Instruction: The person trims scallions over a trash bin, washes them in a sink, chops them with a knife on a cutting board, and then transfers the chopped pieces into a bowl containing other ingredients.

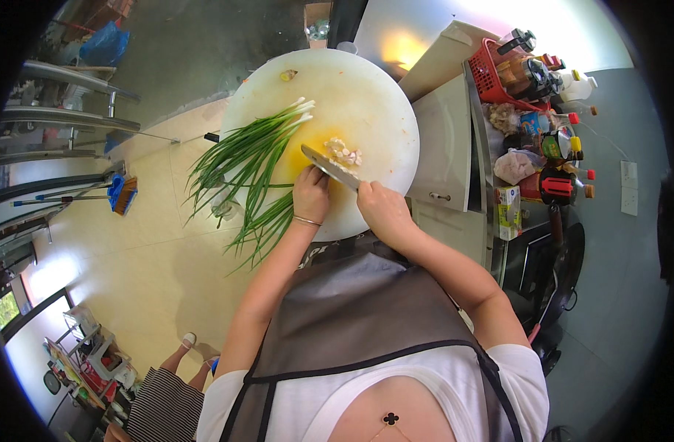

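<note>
My right hand (pixel 384 207) grips the handle of a kitchen knife (pixel 332 168). The blade slants up and left over a round white cutting board (pixel 370 105). Curled fingers of my left hand (pixel 311 196) rest beside the blade's near side; whatever may lie under them is hidden. A small heap of cut pale pieces, apparently garlic (pixel 342 152), lies just beyond the blade. Long scallions (pixel 248 146) spread across the board's left side, white ends on the board and green leaves hanging over the edge. Some leaves reach my left hand and wrist.
Near the board's far edge lies a piece of ginger (pixel 287 75). To the right, a counter bears a red basket (pixel 486 72), several bottles (pixel 557 145) and a wok (pixel 571 259). A broom (pixel 124 193) is at left. Another person's striped skirt (pixel 165 406) shows at lower left.
</note>
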Action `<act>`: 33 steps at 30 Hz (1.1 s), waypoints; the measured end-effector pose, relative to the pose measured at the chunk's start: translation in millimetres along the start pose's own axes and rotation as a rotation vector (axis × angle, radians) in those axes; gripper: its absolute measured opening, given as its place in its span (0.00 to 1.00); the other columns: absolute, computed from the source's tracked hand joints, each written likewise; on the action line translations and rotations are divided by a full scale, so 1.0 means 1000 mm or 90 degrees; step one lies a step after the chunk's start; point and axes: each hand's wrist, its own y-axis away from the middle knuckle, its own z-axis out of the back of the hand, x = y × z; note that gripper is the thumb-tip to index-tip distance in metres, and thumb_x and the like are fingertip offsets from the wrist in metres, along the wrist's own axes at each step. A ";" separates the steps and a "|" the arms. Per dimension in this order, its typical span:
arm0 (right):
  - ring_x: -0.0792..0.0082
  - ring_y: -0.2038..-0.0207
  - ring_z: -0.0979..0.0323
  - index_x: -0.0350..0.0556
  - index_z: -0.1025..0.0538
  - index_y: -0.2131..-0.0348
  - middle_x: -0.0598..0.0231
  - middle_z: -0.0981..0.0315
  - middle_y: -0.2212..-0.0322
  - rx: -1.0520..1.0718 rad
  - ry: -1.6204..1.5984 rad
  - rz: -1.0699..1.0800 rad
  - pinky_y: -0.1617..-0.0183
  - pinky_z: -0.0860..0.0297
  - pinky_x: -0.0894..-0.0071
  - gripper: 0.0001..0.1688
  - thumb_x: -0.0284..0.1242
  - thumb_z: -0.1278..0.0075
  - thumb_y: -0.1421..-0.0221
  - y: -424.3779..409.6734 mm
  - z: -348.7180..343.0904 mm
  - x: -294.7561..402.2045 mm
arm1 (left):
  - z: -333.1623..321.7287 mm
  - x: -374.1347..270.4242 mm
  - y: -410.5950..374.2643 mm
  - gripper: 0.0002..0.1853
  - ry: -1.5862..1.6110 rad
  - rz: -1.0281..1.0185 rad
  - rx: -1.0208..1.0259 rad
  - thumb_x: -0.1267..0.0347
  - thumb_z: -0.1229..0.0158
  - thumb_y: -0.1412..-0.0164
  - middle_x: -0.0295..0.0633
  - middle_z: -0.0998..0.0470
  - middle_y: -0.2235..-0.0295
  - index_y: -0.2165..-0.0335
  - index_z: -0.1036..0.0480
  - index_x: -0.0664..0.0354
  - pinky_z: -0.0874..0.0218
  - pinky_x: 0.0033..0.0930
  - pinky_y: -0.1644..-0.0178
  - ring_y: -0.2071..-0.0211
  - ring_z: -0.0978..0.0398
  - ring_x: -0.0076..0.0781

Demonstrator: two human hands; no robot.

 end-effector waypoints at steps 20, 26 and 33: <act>0.56 0.80 0.30 0.40 0.36 0.78 0.53 0.34 0.82 0.014 0.000 -0.004 0.78 0.33 0.62 0.03 0.20 0.58 0.59 -0.005 -0.014 0.007 | 0.002 -0.009 0.000 0.08 -0.011 0.057 0.002 0.80 0.45 0.65 0.43 0.28 0.74 0.78 0.27 0.64 0.37 0.38 0.68 0.70 0.31 0.42; 0.55 0.81 0.30 0.39 0.36 0.78 0.52 0.34 0.82 0.002 -0.028 0.015 0.79 0.33 0.61 0.03 0.20 0.58 0.59 -0.011 -0.003 -0.004 | 0.010 -0.013 -0.003 0.08 -0.024 0.030 -0.033 0.79 0.48 0.64 0.44 0.28 0.73 0.78 0.27 0.64 0.38 0.39 0.68 0.70 0.31 0.44; 0.55 0.79 0.30 0.38 0.36 0.78 0.52 0.34 0.82 0.009 -0.023 -0.013 0.76 0.32 0.61 0.03 0.20 0.58 0.58 -0.013 -0.012 0.005 | 0.007 -0.012 0.000 0.09 -0.019 0.043 0.003 0.79 0.48 0.63 0.44 0.28 0.72 0.76 0.27 0.66 0.38 0.37 0.67 0.70 0.31 0.42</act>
